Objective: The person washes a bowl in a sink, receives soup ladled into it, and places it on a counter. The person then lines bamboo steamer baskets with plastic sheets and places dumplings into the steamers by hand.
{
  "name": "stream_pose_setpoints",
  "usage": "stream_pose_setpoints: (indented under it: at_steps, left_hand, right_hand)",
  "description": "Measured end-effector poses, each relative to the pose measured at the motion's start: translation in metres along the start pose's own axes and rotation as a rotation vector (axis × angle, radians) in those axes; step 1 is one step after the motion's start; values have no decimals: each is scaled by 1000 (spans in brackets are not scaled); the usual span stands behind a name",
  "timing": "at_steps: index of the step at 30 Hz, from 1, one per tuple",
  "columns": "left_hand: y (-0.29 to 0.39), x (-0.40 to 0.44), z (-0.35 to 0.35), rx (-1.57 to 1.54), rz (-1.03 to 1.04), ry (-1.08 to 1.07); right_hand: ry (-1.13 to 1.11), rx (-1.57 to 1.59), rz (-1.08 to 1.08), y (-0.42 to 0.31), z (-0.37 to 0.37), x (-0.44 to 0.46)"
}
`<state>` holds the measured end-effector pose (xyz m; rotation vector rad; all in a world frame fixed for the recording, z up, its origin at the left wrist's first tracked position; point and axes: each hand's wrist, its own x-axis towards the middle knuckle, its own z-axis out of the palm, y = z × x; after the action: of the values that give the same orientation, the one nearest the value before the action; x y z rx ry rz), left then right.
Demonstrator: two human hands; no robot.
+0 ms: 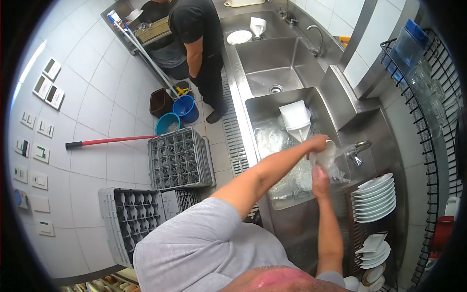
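Note:
My left hand [318, 143] is closed on a white dish [313, 157] over the sink basin. My right hand [320, 180] grips the same dish from below; splashing water partly hides its shape and the fingertips. Water from the tap [359, 152] runs onto and around the dish. Farther back in the same basin [335, 114], a white square dish [295, 115] rests among other white ware in foamy water.
Plates [374, 197] stand racked to the right, near more white dishes [374, 253]. A second basin [272, 63] lies beyond. Grey glass racks [177, 158], buckets [186, 108] and a red-handled pole [114, 140] occupy the left. A co-worker [199, 48] stands behind them.

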<state>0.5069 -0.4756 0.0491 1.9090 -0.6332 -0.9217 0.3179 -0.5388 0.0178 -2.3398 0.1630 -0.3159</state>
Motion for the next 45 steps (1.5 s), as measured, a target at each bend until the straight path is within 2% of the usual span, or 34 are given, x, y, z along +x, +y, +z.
stream_pose_setpoints:
  at_steps: [3,4,7,9,10,12,13,14,15,16,17,18,19,20,21,24,27,28,30,32,33,35,37,39,42,45]
  left_hand:
    - [9,-27,-14,-98,-132,-56]
    - [1,-25,-10,-138,-154,-98]
    - [-7,-24,-4,-241,-186,-185]
    - [-10,-29,1,-303,-201,-235]
    - [-16,-28,2,-303,-189,-186]
    - [-28,-23,12,-306,-161,-130]
    - [-31,-21,13,-174,-146,-86]
    - [-34,-16,16,-141,-154,-41]
    - [-45,-4,18,-216,-186,-53]
    - [-46,-8,11,-192,-125,-195]
    - [-42,-11,11,-321,-165,-131]
    - [-39,-15,11,-451,-197,-63]
    - [-44,-9,13,-562,-221,-124]
    - [-32,-19,16,-560,-168,-108]
    - [-23,-23,19,-499,-175,-99]
    - [-30,-20,7,-426,-182,-163]
    - [-33,-17,6,-338,-154,-112]
    - [-32,-15,7,-303,-146,-80]
    - [-20,-17,6,-184,-127,-43]
    - [-36,3,11,299,161,97]
    - [-40,13,15,540,313,166]
    - [-13,-6,9,734,260,158]
    - [24,-35,-10,935,203,163]
    - [34,-52,-34,1015,251,207]
    - [39,-78,-74,1117,355,310]
    - [43,-109,-108,1161,469,427]
  right_hand:
    - [-117,-475,-246,26,-22,19]
    - [4,-406,-188,6,-25,32]
    - [222,-146,130,23,-11,63]
    - [322,478,431,53,-3,78]
    - [374,792,575,48,-7,86]
    - [316,992,754,20,-16,95]
    - [215,1040,741,14,-18,94]
    - [90,1037,601,37,-12,96]
    - [110,1029,558,21,-16,92]
    - [80,1010,513,38,-12,88]
    - [45,857,609,46,-13,84]
    - [56,409,606,48,-7,81]
    - [41,-34,585,46,2,78]
    - [137,2,450,51,20,75]
    - [233,29,303,57,32,72]
    - [-229,443,366,23,1,53]
    - [111,287,418,34,-20,52]
    - [260,547,504,40,-29,58]
    - [681,310,583,38,-53,57]
    - [849,-138,600,74,-64,69]
    - [872,-164,600,92,-66,75]
    - [919,-219,599,120,-67,84]
    - [749,-121,760,134,-77,92]
    - [637,-78,869,148,-79,102]
    - [-109,-714,706,156,-103,108]
    - [404,-63,1007,239,-80,124]
